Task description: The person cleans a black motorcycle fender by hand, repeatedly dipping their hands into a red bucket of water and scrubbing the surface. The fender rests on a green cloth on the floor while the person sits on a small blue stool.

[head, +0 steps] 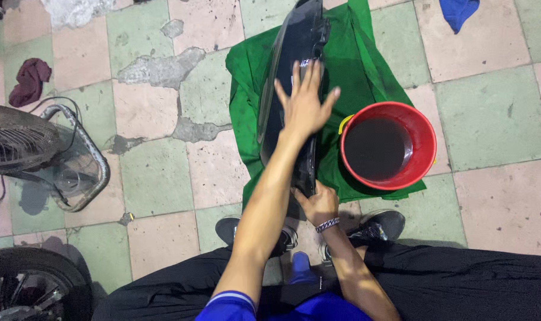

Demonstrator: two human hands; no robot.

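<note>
Green cloth [365,65] lies spread on the tiled floor [496,119], and on it stands a long black panel [291,53], glossy and curved, set on its edge. Its long axis runs away from the person, from near the feet at the bottom up toward the top of the view, leaning slightly to the right at the far end. A small pale mark shows on the panel just beside the fingers, too small to make out.

The left hand [305,104] lies flat on the panel's middle, fingers spread and open, pressing rather than gripping. The right hand [319,204], with a bracelet at the wrist, closes around the panel's near end and holds it.

Just right of the panel, on the cloth, stands a red bucket [422,139] of dark liquid. A dark red rag [30,80] lies far left, a blue cloth [459,12] at top right. A fan [21,139] stands at left, a wheel [27,288] at the lower left corner.
</note>
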